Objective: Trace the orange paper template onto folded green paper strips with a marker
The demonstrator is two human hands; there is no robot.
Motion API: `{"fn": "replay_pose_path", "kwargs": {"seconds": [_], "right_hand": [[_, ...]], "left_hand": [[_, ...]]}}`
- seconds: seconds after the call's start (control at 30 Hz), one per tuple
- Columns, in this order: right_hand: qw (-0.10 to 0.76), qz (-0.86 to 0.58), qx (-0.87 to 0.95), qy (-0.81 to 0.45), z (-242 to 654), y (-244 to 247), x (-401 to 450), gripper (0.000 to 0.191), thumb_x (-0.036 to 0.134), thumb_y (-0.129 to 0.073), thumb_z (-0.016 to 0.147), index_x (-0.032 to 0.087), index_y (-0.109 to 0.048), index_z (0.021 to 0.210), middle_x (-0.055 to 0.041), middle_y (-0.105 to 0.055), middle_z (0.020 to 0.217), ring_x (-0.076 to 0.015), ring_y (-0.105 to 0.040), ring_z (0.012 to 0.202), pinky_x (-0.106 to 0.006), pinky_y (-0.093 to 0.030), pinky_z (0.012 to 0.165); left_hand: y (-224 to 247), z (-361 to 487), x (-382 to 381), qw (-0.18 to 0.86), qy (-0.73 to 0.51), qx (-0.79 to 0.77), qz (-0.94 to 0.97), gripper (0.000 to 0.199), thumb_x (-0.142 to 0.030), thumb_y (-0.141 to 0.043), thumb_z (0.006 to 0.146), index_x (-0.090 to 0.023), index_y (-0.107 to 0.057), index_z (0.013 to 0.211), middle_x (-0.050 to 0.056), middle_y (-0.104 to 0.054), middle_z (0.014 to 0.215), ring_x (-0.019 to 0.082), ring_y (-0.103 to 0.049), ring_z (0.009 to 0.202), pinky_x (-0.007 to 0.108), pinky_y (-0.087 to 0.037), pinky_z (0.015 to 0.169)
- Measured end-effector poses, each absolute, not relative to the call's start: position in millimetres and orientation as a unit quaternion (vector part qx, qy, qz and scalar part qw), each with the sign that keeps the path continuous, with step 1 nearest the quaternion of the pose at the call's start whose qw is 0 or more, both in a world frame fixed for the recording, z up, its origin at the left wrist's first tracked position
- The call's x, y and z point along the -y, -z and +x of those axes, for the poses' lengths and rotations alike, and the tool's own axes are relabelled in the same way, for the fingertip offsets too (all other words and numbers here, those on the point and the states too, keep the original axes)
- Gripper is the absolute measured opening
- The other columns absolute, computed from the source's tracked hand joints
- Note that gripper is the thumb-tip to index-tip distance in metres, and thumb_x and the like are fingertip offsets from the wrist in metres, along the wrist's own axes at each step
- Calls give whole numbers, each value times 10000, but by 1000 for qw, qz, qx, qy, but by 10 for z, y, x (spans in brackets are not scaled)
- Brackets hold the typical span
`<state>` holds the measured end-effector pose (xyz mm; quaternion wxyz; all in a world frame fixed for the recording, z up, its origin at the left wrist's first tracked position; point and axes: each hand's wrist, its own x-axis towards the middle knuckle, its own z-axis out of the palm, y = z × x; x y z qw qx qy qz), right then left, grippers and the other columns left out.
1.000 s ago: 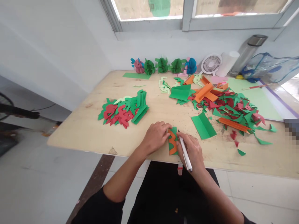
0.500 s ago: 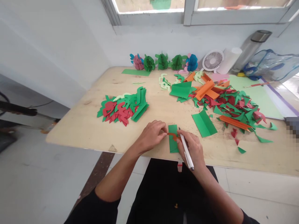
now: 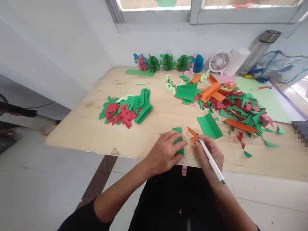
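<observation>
One white pen: axis diagonal, tip far-left | right grip: pen, orange cutout | left grip: spread on green strip

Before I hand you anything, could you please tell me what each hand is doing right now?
Left hand: fingers spread, resting on the green paper strip.
Right hand: closed on the white pen and orange cutout.

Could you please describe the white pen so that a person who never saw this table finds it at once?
Start at the wooden table and follow its near edge to the right hand. The pen is held there, slanting over the edge. Its long white body sets it apart from the orange paper piece near its tip.
</observation>
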<state>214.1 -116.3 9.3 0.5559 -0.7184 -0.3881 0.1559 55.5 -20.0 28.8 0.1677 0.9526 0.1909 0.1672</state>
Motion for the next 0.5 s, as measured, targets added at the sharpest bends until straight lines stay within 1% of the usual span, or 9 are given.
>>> {"fn": "replay_pose_path", "kwargs": {"seconds": [0.07, 0.17, 0.27, 0.33, 0.43, 0.5], "right_hand": [[555, -722, 384, -155, 2132, -105, 1185, 189, 385, -630, 834, 215, -678, 902, -24, -718, 825, -145, -643, 655, -242, -519, 578], [554, -731, 365, -161, 2115, -112, 1226, 200, 385, -644, 823, 212, -688, 912, -20, -708, 786, -141, -627, 623, -236, -505, 545], [561, -732, 348, -170, 2105, -110, 1275, 202, 383, -657, 809, 210, -692, 909, -18, -706, 774, -139, -620, 609, -232, -496, 522], [568, -727, 343, -177, 2102, -107, 1303, 192, 375, -659, 807, 212, -691, 903, -17, -711, 791, -136, -620, 603, -233, -502, 525], [576, -725, 334, -173, 2100, -102, 1323, 181, 371, -663, 803, 211, -693, 882, -16, -711, 790, -131, -618, 584, -230, -509, 523], [577, -727, 332, -168, 2100, -101, 1325, 186, 377, -664, 801, 209, -694, 874, -19, -713, 786, -135, -626, 585, -228, -509, 514]], "left_hand": [[-220, 564, 254, 121, -136, -133, 974, 287, -158, -510, 903, -211, -605, 1169, 104, -575, 1351, 291, -477, 1296, 487, -397, 1065], [-156, 542, 144, 83, -115, -90, 986, 291, -97, -457, 917, -198, -622, 1134, 107, -618, 1297, 274, -502, 1280, 495, -393, 1066], [-94, 439, -148, 51, -111, -100, 987, 329, -69, -435, 908, -197, -640, 1130, 111, -664, 1219, 281, -523, 1264, 528, -378, 1077], [-76, 370, -343, 34, -115, -138, 983, 338, -60, -431, 899, -197, -659, 1107, 113, -669, 1218, 292, -521, 1276, 538, -381, 1075], [-200, 363, -430, 50, -173, -200, 963, 296, -94, -425, 912, -176, -682, 1034, 119, -694, 1169, 308, -539, 1263, 559, -404, 1064], [-414, 400, -284, 105, -268, -242, 927, 274, -140, -433, 925, -189, -671, 1052, 96, -708, 1137, 262, -582, 1217, 491, -463, 1040]]}}
